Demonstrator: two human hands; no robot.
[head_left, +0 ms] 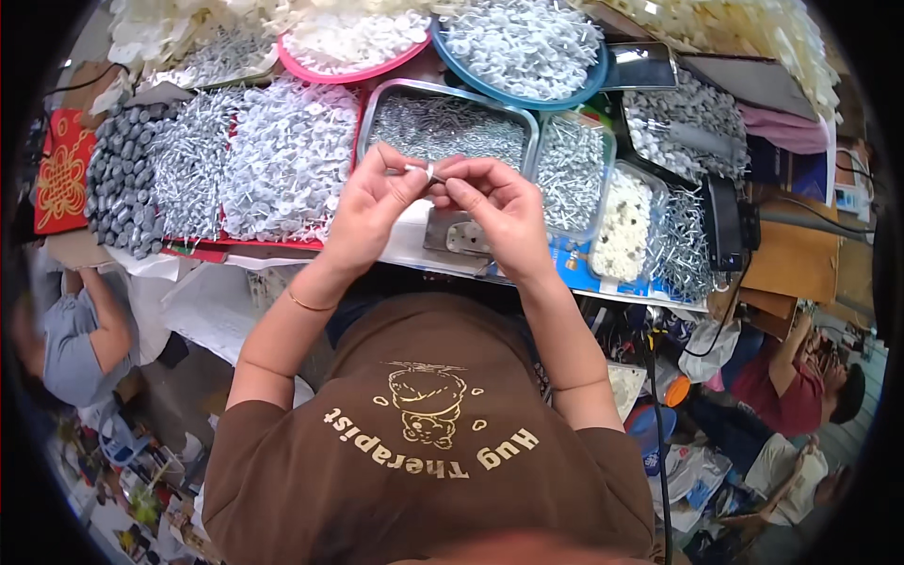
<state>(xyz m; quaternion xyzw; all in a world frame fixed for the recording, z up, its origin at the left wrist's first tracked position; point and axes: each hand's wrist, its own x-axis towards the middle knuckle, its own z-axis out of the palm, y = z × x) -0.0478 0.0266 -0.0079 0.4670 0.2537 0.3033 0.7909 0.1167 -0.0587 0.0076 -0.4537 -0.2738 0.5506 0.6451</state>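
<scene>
Close together over the table's front edge, my two hands meet at the fingertips. My left hand (375, 200) is closed in a pinch on a small white plastic piece (430, 172). The fingers of my right hand (504, 209) are pinched too, right beside that piece; something small and dark shows at their tips, too little to name. Just beyond the hands lies a metal tray (534, 127) of small silvery metal parts. Under my right hand sits a grey metal block with holes (466, 237), partly covered by the hand.
Heaps of white-headed metal pins (287, 160), silvery pins (193, 141) and grey plugs (122, 179) spread leftward. Beyond stand a pink basin (330, 75) and a blue basin (527, 102). Clear boxes (603, 188), a phone (642, 66) and a black device (727, 226) are rightward. Other people sit behind.
</scene>
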